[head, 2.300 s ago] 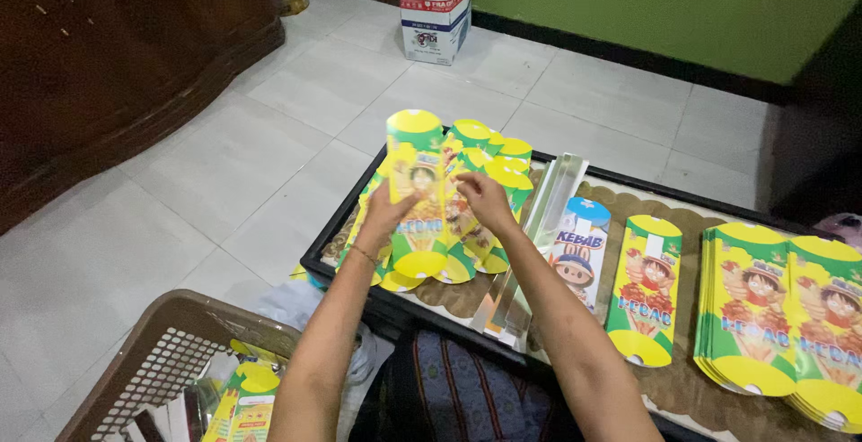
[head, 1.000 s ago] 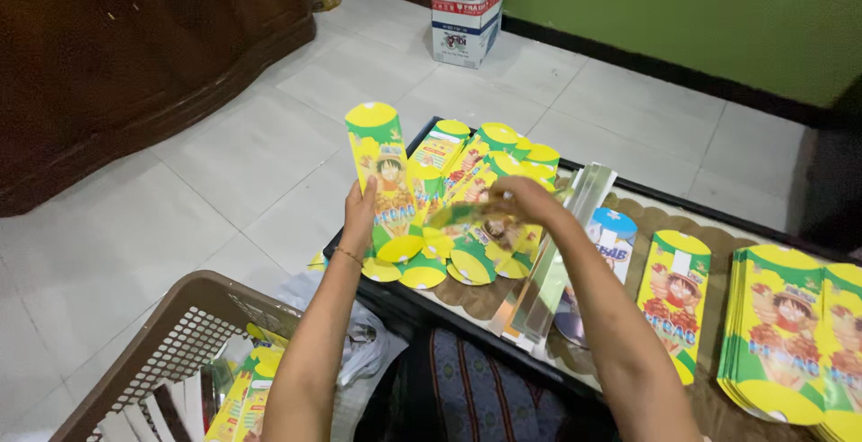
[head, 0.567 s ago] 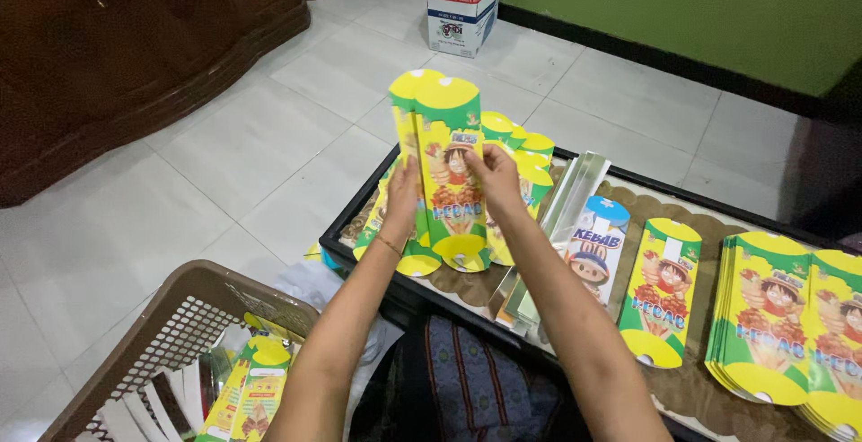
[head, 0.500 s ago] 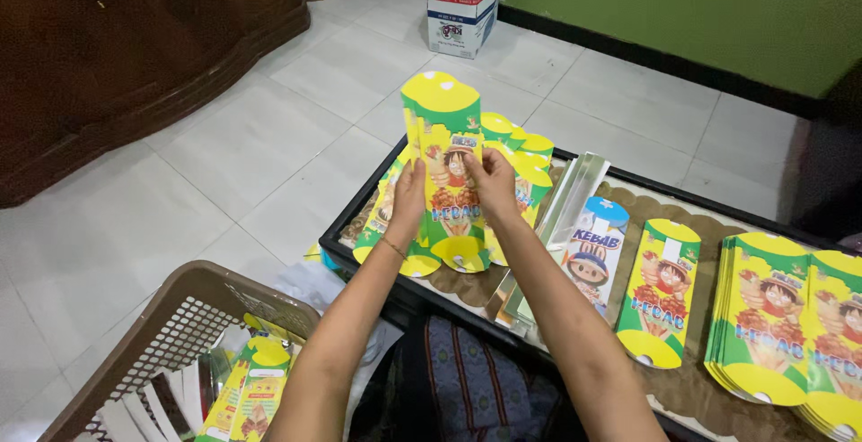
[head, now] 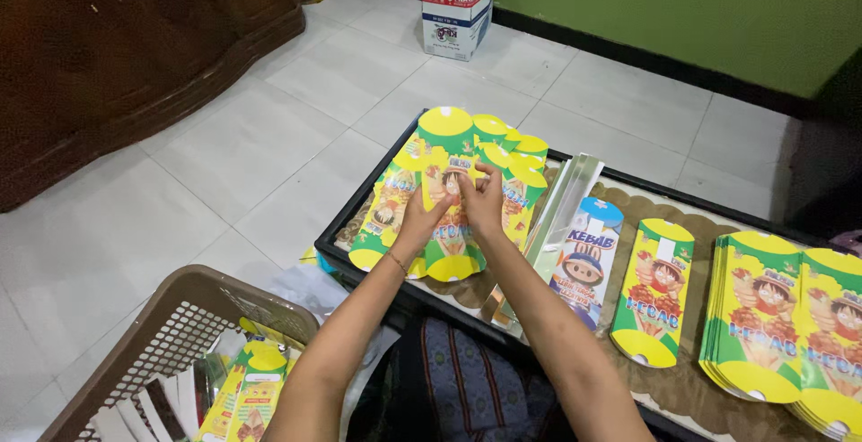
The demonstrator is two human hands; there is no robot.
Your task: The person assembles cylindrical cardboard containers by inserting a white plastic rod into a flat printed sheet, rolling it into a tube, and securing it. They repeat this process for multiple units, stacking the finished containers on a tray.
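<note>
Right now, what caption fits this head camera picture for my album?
Both hands, left hand and right hand, hold a green-and-yellow paper sleeve over a low table, beside a brown basket.

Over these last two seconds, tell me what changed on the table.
The left hand and right hand have brought the raised green-and-yellow carton sleeve down onto the fanned pile, and both now press on its face. The blue carton, single sleeve, right-hand stack and basket stayed put.
</note>
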